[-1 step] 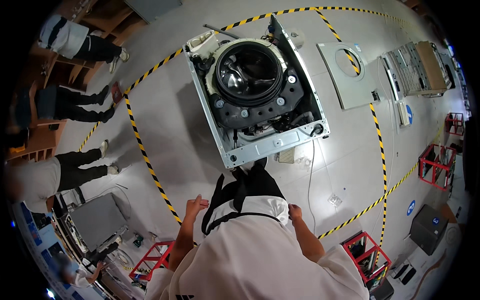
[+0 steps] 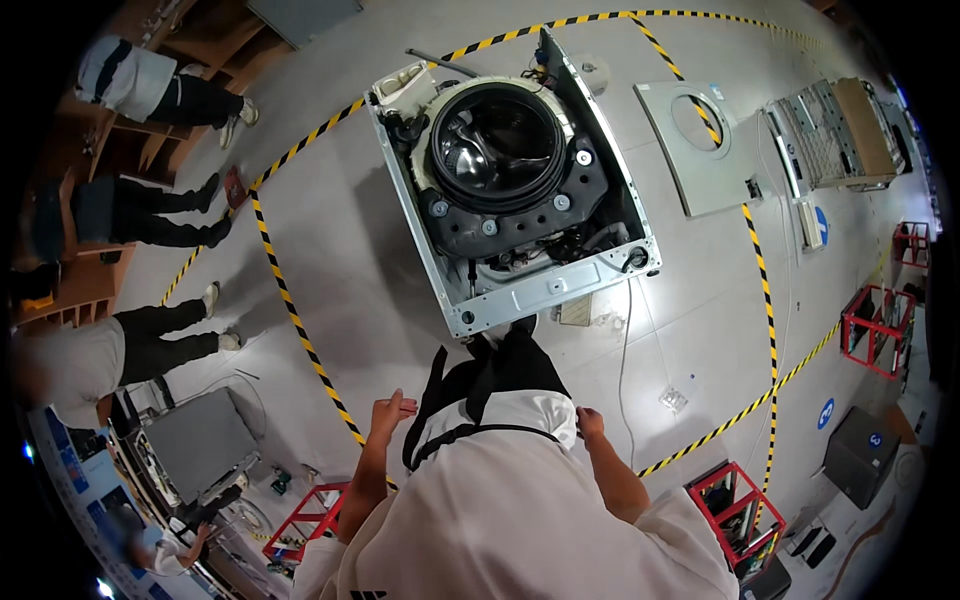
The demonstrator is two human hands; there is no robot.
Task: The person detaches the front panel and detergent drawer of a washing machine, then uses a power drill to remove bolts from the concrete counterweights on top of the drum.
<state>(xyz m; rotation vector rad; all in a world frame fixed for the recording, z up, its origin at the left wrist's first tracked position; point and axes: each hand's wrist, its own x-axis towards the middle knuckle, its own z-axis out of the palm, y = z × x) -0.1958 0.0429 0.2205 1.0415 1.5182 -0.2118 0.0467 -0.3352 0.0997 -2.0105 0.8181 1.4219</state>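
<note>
Though hands (image 2: 392, 412) (image 2: 591, 422) show, washer (image 2: 513, 190) partly hides feet (image 2: 526, 325).

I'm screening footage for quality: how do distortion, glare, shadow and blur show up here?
Head view: the upper striped tape bows within the dark fisheye rim; head view: bright reflections inside the drum opening; head view: soft shadow on the floor left of the washing machine; head view: the head of the bystander at the left edge is blurred.
</note>
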